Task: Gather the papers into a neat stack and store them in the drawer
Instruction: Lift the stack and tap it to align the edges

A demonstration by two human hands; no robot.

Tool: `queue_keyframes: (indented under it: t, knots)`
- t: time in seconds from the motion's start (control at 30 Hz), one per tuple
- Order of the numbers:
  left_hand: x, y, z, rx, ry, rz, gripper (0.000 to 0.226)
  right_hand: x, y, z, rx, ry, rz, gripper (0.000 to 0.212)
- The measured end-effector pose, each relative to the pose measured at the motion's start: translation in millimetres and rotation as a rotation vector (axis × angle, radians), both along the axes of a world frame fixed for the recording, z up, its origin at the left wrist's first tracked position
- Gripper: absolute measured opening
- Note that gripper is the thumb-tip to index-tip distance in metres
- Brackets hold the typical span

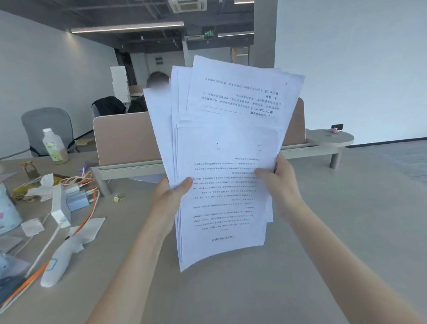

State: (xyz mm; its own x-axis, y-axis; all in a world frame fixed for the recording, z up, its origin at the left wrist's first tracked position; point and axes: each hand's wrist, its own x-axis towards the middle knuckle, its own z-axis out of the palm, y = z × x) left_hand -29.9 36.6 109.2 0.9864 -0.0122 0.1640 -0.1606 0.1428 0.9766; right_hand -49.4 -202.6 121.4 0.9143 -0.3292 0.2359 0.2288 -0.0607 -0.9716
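A loose bundle of white printed papers (221,147) is held upright above the beige desk (331,230), with the sheets fanned out and uneven at the top. My left hand (170,199) grips the bundle's left edge, thumb on the front sheet. My right hand (279,181) grips the right edge at about the same height. The printed text reads upside down. The bottom edge of the papers hangs just above the desk top. No drawer is in view.
Clutter fills the desk's left side: a bottle (54,145), orange cables (88,210), small boxes (73,198), tissues and a white handheld device (61,259). A pink divider panel (124,138) stands behind. A person sits beyond it near a grey chair (49,126).
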Motion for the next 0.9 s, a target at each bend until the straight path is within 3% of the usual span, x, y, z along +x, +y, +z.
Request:
queue_keyframes:
  t: [0.17,0.4,0.8,0.9]
  knots:
    - [-7,-4,9,-0.065,-0.041,0.035,0.024,-5,2,9,0.054,-0.055,0.057,0.027]
    - [-7,-10,1,-0.086,-0.004,0.028,0.026,-4,1,1,0.056,-0.099,0.132,0.044]
    - [-6,-8,-3,-0.046,-0.010,-0.008,0.022,-4,-6,26,-0.045,-0.196,0.124,0.034]
    - [-9,-11,-6,-0.067,-0.025,-0.007,0.025,-1,-7,32,-0.097,-0.227,0.114,0.040]
